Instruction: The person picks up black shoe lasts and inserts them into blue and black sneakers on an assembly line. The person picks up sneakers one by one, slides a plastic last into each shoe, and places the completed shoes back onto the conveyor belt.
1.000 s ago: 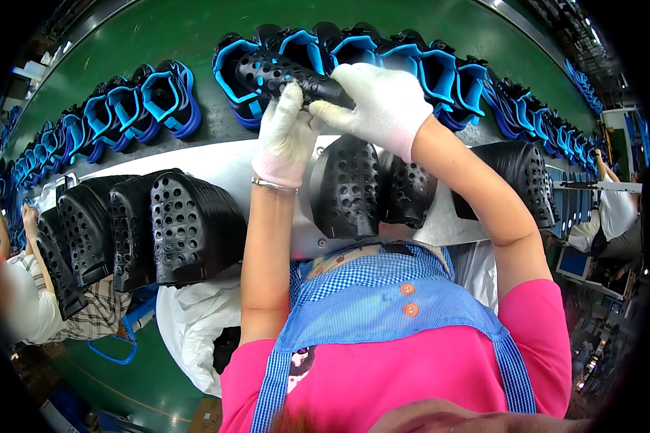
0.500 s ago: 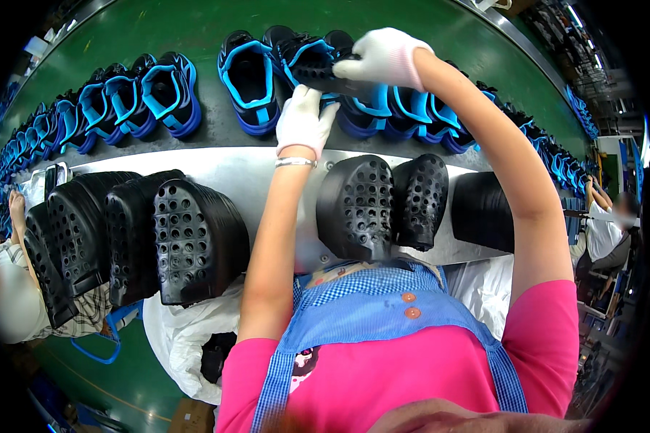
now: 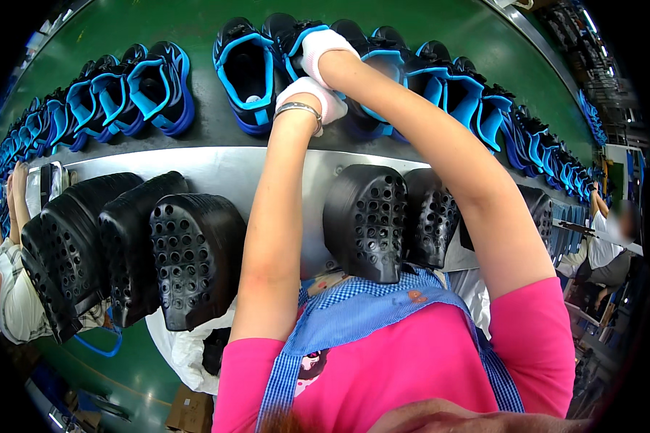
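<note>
A black sneaker with blue lining (image 3: 287, 49) stands in the row on the dark conveyor, with both my gloved hands at its opening. My right hand (image 3: 326, 55) reaches down into the shoe, and its fingers are hidden. Just below it, my left hand (image 3: 312, 96) is at the heel end, its fingers mostly out of sight behind the wrist and glove. No black insole shows in either hand now. Left of my hands stands another black-and-blue sneaker (image 3: 244, 76), with a small pale spot inside its heel.
Stacks of black insoles with dimpled undersides lie on the metal ledge (image 3: 195, 162), to the left (image 3: 195, 260) and right (image 3: 366, 224) of my left forearm. More sneakers (image 3: 159, 86) line the green belt (image 3: 144, 29) both ways. Other people sit at both far sides.
My right hand, holding a black insole above the shoes before, has moved left and down into the sneaker. The insole is out of sight. My left hand has turned and shifted slightly right.
</note>
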### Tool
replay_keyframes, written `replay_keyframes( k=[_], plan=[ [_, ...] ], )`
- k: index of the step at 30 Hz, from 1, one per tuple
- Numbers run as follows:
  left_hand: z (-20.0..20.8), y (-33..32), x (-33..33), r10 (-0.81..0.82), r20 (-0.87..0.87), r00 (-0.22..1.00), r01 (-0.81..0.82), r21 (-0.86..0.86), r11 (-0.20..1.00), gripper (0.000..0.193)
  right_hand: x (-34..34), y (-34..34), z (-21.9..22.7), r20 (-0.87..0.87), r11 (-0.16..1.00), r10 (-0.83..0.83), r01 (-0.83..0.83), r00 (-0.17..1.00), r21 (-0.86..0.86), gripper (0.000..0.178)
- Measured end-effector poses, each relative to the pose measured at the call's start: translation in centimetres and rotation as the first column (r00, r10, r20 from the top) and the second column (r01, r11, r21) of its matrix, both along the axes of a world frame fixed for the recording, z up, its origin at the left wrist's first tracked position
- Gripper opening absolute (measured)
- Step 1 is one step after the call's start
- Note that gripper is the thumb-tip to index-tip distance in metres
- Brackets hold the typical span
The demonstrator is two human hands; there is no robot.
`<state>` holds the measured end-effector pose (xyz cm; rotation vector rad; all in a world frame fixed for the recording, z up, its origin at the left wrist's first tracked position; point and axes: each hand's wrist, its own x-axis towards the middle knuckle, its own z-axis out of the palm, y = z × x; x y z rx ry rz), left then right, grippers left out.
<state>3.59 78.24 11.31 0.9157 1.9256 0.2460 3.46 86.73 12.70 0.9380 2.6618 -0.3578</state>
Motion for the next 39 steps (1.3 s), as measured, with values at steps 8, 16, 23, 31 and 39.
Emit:
replay_keyframes(
  k=[8,16,23,31,39],
  plan=[
    [0.5,1.0,0.0,0.076,0.004,0.997,-0.076,-0.01,0.997,0.059,-0.2,1.1,0.2,-0.022,0.994,0.096,-0.097,0.995,-0.057,0.034],
    [0.2,0.2,1.5,0.127,-0.231,0.965,-0.119,0.047,0.992,0.042,11.1,0.0,8.2,0.109,0.881,0.414,-0.428,0.904,0.202,0.046],
    [0.3,-1.4,2.5,0.185,-0.465,0.866,-0.08,0.237,0.968,0.053,15.8,3.2,4.8,0.252,0.918,0.381,-0.397,0.89,0.011,0.054],
    [-0.5,-8.3,9.5,0.683,-0.032,0.73,-0.284,0.894,0.346,0.031,20.2,5.0,6.6,0.265,0.943,0.246,-0.294,0.932,0.157,0.051],
    [-6.0,-11.5,18.0,0.58,0.615,0.534,-0.81,0.57,0.141,0.038,23.8,7.8,5.7,0.158,0.925,0.187,-0.228,0.969,0.304,0.048]
  ],
)
